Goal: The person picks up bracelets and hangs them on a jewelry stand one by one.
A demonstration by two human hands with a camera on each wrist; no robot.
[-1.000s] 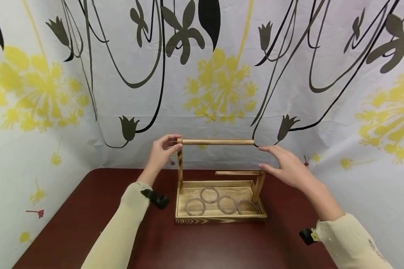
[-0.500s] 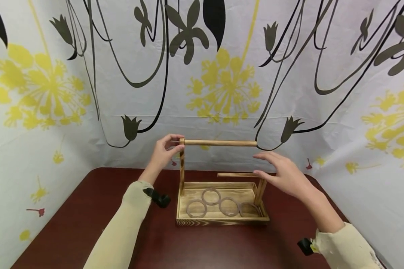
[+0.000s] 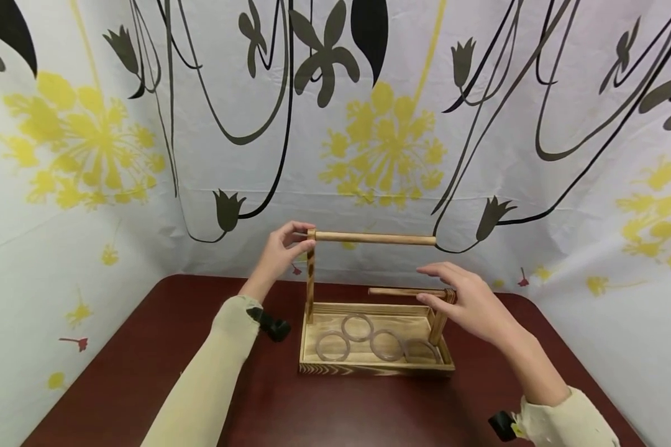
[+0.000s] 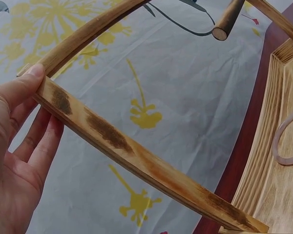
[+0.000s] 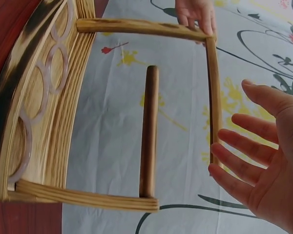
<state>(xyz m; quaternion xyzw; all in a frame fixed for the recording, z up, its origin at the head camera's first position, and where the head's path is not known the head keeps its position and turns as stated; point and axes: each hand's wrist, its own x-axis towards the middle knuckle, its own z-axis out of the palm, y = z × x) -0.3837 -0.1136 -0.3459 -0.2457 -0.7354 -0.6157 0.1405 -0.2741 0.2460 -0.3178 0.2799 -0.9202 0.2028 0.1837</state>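
A wooden stand has a shallow tray as its base, with a tall post at the left and a shorter post at the right. My left hand holds the top of the tall post, thumb in front and fingers behind. From there an upper rod runs right to a free end. My right hand is by the short post, fingers spread and empty; its thumb overlaps the lower rod in the head view. In the right wrist view the right hand's fingers are beside the upper rod.
Several translucent rings lie flat in the tray. The stand rests on a dark red table, with a patterned cloth hanging behind and at both sides. A black wrist camera sits on the left sleeve.
My right hand has moved down and slightly inward from near the upper rod's free end to the short post. The left hand keeps its hold on the tall post. The head view has shifted slightly left.
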